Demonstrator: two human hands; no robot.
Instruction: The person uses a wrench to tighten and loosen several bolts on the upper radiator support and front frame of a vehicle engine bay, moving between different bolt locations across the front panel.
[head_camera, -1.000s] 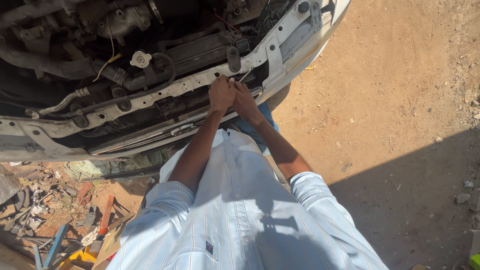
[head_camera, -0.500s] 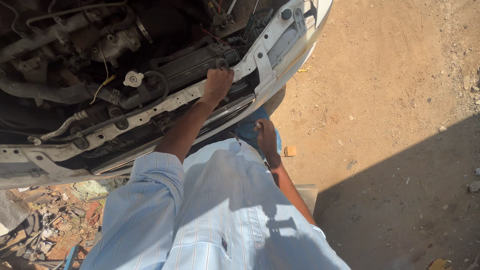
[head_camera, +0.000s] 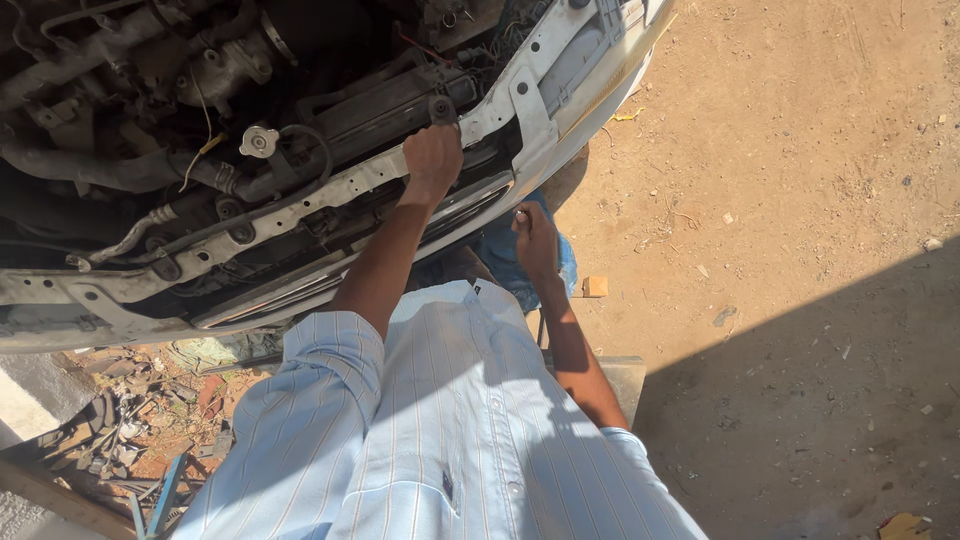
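Two hands in view, both the person's own, doing different jobs.

At 8 o'clock: one scrap pile (head_camera: 130, 440) on the ground under the car's nose, metal bits and a blue bar; count not readable.

At 10 o'clock, in the engine bay: one round white cap (head_camera: 258, 141) on its neck, upright, with one dark hose (head_camera: 90, 170) running off toward 9. Neither is touched.

One white front crossmember (head_camera: 300, 205) runs diagonally from 8 to 1 o'clock across the open bay. It is the only rigid edge within reach, so it reads as the natural brace point.

Left hand (head_camera: 433, 160), just above centre: grip clenched over the top edge of that crossmember, knuckles up, arm straight. Looks like it takes body weight while the person leans in.

Right hand (head_camera: 535, 240), at 3 o'clock of the left and lower, below the bumper line: fingers curled near a blue object (head_camera: 565, 265) partly hidden behind it. Cannot tell whether that grip is closed on anything.

One small tan block (head_camera: 595, 286) lies on the dirt ground (head_camera: 800, 150) just right of the right hand, clear of it.
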